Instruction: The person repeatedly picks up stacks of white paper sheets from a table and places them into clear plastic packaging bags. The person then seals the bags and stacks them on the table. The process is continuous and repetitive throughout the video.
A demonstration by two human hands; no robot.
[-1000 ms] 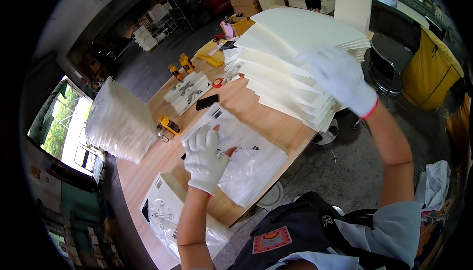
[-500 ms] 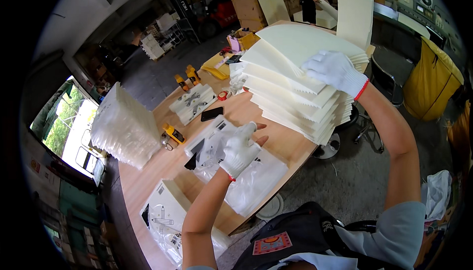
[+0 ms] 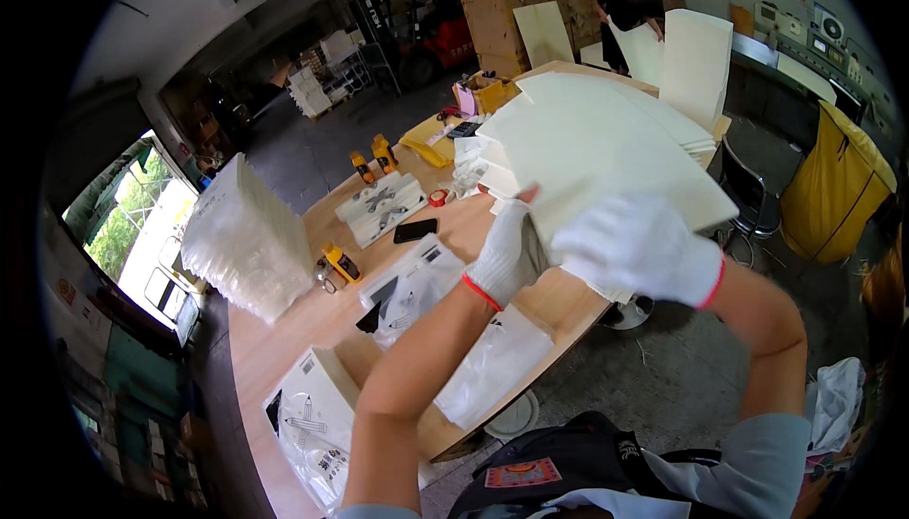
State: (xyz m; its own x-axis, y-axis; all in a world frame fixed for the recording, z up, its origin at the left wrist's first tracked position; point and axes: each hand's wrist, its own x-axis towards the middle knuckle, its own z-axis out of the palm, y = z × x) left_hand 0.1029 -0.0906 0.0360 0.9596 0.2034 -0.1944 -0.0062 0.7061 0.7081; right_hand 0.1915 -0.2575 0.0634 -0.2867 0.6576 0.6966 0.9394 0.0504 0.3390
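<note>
One white sheet [image 3: 606, 154] meets the left hand [image 3: 508, 252], fingers gripping its edge; right hand [image 3: 639, 249]: cannot tell; bare table [image 3: 463, 220] leftward.

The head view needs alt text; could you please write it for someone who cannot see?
A person's white-gloved left hand and right hand are at the near edge of a large pale sheet at a wooden table; to their left are a black phone and yellow bottles.
</note>
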